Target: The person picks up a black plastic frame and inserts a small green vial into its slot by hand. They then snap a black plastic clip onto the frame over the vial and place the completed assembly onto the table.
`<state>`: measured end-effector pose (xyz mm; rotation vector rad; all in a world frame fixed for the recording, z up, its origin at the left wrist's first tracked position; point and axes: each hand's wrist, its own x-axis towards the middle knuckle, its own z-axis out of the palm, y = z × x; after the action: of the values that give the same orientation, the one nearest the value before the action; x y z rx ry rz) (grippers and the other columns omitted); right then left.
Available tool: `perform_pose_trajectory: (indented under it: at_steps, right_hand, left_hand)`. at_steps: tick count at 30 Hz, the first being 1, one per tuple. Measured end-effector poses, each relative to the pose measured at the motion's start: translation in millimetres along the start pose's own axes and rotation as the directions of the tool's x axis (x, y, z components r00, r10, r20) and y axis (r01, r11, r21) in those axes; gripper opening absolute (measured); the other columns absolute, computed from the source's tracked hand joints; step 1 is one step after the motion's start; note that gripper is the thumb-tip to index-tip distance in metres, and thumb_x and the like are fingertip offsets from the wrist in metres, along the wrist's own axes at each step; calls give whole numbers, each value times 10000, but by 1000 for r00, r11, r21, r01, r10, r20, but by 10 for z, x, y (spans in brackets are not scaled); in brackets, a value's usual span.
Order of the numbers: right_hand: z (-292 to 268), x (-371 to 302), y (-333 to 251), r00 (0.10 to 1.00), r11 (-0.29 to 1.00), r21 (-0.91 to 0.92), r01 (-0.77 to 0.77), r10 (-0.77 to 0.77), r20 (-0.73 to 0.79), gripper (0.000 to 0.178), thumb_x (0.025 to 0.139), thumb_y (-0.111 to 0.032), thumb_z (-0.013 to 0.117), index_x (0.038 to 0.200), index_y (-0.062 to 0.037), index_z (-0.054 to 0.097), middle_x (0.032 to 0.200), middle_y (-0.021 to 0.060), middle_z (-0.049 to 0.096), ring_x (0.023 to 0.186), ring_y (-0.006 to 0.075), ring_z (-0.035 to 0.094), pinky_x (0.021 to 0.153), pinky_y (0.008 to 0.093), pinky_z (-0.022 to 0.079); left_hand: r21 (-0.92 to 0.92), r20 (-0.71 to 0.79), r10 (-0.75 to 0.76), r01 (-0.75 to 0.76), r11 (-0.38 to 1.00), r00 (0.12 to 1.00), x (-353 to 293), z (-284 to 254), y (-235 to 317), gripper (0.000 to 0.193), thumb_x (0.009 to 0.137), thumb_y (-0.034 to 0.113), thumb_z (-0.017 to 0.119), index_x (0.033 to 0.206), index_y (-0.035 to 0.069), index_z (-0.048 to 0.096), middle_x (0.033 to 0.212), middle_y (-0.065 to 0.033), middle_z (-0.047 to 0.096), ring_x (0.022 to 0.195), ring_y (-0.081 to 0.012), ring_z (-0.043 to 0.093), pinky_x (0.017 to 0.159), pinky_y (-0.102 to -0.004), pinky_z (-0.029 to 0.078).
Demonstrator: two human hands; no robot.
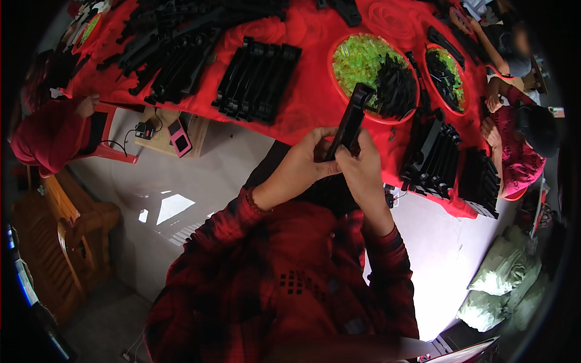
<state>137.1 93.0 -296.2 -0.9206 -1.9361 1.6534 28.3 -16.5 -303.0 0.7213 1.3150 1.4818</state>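
A long black plastic part [351, 118] stands tilted upward in front of me, over the edge of the red-covered table [308, 97]. My left hand [302, 163] grips its lower end from the left. My right hand [362, 169] closes on the same lower end from the right, fingers touching the left hand. Just beyond the part's top sits a red bowl [339, 97] with green translucent pieces and a heap of small black pieces.
Stacks of black plastic parts [257, 78] lie across the table, more at the right edge [448, 160]. A second red bowl [445, 75] stands far right. One person sits at the left [48, 133], others at the right [520, 145]. Greenish sacks [502, 284] rest on the floor.
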Motion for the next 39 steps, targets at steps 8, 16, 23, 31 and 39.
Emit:
perform_pose_trajectory:
  at_steps: [8, 16, 23, 31, 39]
  right_hand:
    - [31, 38, -74, 997, 995, -75, -62, 58, -54, 178, 812, -34, 599, 975, 10, 543, 784, 86, 578, 710, 163, 578, 657, 333, 484]
    - [24, 46, 26, 996, 987, -149, -61, 51, -70, 174, 788, -11, 574, 957, 6, 534, 787, 74, 572, 724, 155, 572, 659, 326, 476]
    - [-230, -79, -235, 985, 988, 144, -47, 22, 171, 332, 941, -98, 613, 1247, 3, 532, 1050, 43, 611, 967, 126, 602, 810, 291, 504]
    - [-336, -96, -380, 931, 936, 293, -195, 82, 355, 387, 1024, -205, 549, 1350, -4, 495, 1119, 53, 611, 1051, 122, 579, 898, 272, 484]
    - [-321, -127, -285, 953, 950, 277, -144, 58, 296, 411, 1056, -220, 494, 1398, 8, 493, 1183, 51, 621, 1083, 118, 570, 950, 264, 454]
  left_hand:
    - [-209, 52, 22, -11, 978, 998, 22, 8, -85, 590, 900, -5, 692, 1424, 14, 423, 1148, -44, 598, 1066, -113, 593, 926, -287, 520]
    - [-10, -7, 106, -106, 994, 994, 40, 60, -181, 593, 896, -2, 700, 1421, 16, 426, 1172, -40, 594, 1085, -112, 587, 940, -272, 508]
    - [-316, 203, -21, 86, 945, 979, 21, -34, 147, 648, 871, 7, 729, 1422, 6, 387, 1017, -66, 630, 893, -149, 647, 819, -293, 535]
    - [-452, 206, -60, 150, 879, 977, 27, -55, 152, 671, 897, 50, 713, 1463, 8, 356, 1229, -122, 586, 1023, -217, 661, 883, -394, 590]
    - [-422, 182, -43, 118, 899, 982, 28, -57, 42, 591, 900, 20, 699, 1405, 7, 393, 1218, -124, 586, 1055, -230, 662, 914, -404, 585]
